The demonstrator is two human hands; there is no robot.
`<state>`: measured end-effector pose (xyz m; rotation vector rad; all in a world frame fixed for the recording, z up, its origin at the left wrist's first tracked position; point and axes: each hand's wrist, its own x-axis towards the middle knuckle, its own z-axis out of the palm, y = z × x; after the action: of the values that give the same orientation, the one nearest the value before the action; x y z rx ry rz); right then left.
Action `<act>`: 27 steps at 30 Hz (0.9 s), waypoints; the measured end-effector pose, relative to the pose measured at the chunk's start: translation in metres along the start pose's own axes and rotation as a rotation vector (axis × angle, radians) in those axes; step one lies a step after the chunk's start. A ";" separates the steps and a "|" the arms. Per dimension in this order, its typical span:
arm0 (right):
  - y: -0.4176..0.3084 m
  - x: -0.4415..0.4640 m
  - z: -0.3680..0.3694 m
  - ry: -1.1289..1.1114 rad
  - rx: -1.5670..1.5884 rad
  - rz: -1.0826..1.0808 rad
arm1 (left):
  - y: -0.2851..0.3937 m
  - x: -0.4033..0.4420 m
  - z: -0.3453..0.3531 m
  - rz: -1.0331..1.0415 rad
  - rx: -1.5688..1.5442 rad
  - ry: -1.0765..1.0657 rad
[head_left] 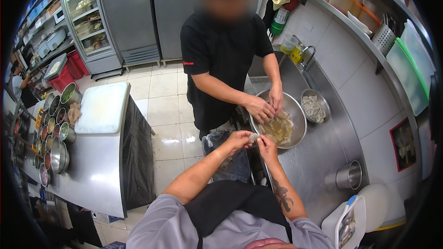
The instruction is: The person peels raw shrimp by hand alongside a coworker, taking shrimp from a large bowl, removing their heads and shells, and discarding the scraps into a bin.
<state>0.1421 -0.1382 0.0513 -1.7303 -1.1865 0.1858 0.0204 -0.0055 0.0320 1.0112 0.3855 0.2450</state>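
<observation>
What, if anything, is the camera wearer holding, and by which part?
A small pale food piece, between left grip and right grip; which part is held cannot be told.

Tall grey cabinets (125, 14) stand beside the glass-doored fridge (86, 18); glossy pale floor tiles (165, 110) spread in front of it, and a tiled wall (364, 92) rises well apart from it.

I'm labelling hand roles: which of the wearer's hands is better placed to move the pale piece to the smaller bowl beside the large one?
Probably the right hand: it is at the pale piece, as is the left hand, but lies nearer the smaller bowl.
</observation>
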 end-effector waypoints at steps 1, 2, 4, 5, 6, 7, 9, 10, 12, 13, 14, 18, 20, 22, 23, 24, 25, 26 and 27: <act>0.001 -0.001 0.000 -0.011 0.041 0.039 | 0.000 -0.001 0.001 -0.002 0.002 -0.001; 0.002 -0.001 0.000 -0.007 0.041 0.039 | 0.000 -0.001 0.001 0.015 0.004 -0.027; -0.004 0.000 0.000 0.004 0.037 0.034 | 0.001 -0.001 0.001 0.031 0.010 -0.053; -0.008 0.000 0.000 0.005 0.038 0.034 | 0.001 -0.001 0.002 0.032 -0.020 -0.043; -0.012 -0.001 -0.001 -0.008 0.055 0.053 | -0.002 0.000 0.001 0.031 -0.051 -0.034; -0.015 -0.002 -0.001 -0.020 0.070 0.072 | -0.005 0.001 0.000 0.031 -0.051 -0.034; -0.013 -0.005 0.001 -0.040 0.089 0.092 | -0.008 0.003 -0.003 0.041 0.020 -0.011; -0.013 -0.005 0.003 -0.060 0.108 0.108 | -0.009 0.004 -0.004 0.044 0.023 -0.010; -0.013 -0.005 0.002 -0.072 0.135 0.126 | -0.013 0.004 -0.005 0.048 0.053 0.018; -0.014 -0.005 0.002 -0.085 0.158 0.147 | -0.015 0.005 -0.007 0.049 0.054 0.020; -0.011 -0.006 0.002 -0.086 0.158 0.147 | -0.017 0.006 -0.009 0.064 0.073 0.023; 0.005 -0.006 0.002 -0.142 0.148 0.142 | -0.010 0.002 -0.003 0.051 0.099 0.041; 0.008 -0.009 0.002 -0.154 0.156 0.139 | -0.009 -0.001 0.004 0.048 0.099 0.073; 0.011 -0.007 0.004 -0.134 0.136 0.118 | -0.014 0.005 -0.002 0.076 0.089 0.094; 0.013 -0.008 0.006 -0.138 0.154 0.165 | -0.013 0.005 -0.001 0.048 0.051 0.129; 0.011 -0.006 0.010 -0.166 0.166 0.146 | -0.011 0.003 -0.002 0.070 0.044 0.114; 0.011 -0.007 0.008 -0.187 0.182 0.209 | -0.010 0.002 -0.002 0.085 0.032 0.085; 0.013 -0.011 0.002 -0.192 0.189 0.285 | -0.012 0.002 -0.002 0.086 0.057 0.108; 0.014 -0.013 -0.001 -0.184 0.178 0.295 | -0.010 0.002 0.000 0.079 0.050 0.094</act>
<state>0.1447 -0.1495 0.0358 -1.7500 -1.0041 0.6219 0.0222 -0.0101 0.0227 1.0675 0.4394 0.3567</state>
